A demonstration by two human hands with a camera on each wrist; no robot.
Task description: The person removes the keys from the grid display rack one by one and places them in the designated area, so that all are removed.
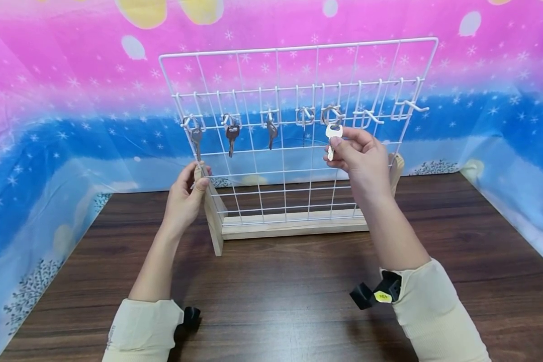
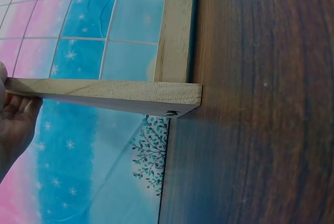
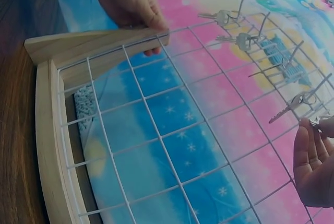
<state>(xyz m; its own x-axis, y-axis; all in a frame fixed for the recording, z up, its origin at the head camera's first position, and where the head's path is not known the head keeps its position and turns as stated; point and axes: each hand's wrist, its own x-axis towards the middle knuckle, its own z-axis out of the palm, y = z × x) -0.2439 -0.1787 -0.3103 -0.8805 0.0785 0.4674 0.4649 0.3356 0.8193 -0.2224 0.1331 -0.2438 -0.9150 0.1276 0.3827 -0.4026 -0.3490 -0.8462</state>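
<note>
A white wire grid rack [image 1: 284, 175] stands upright in a wooden base [image 1: 294, 229]. My left hand [image 1: 183, 198] grips the top of the wooden side post [image 1: 214, 216], thumb in front; the left wrist view shows its fingers [image 2: 32, 110] behind the post. A silver key [image 1: 334, 130] is pinched between the thumb and fingers of my right hand [image 1: 366, 161]. Its key ring [image 1: 332, 115] is at a hook on the rack; whether it bears the key's weight I cannot tell. To the left, several keys hang by rings from hooks, among them a dark key [image 1: 232, 138].
Two hooks without keys, a middle one [image 1: 368, 118] and an end hook [image 1: 409, 106], jut out right of the held key. The brown wooden table [image 1: 271, 296] lies under the rack. A pink and blue patterned cloth [image 1: 86, 100] surrounds the table's back and sides.
</note>
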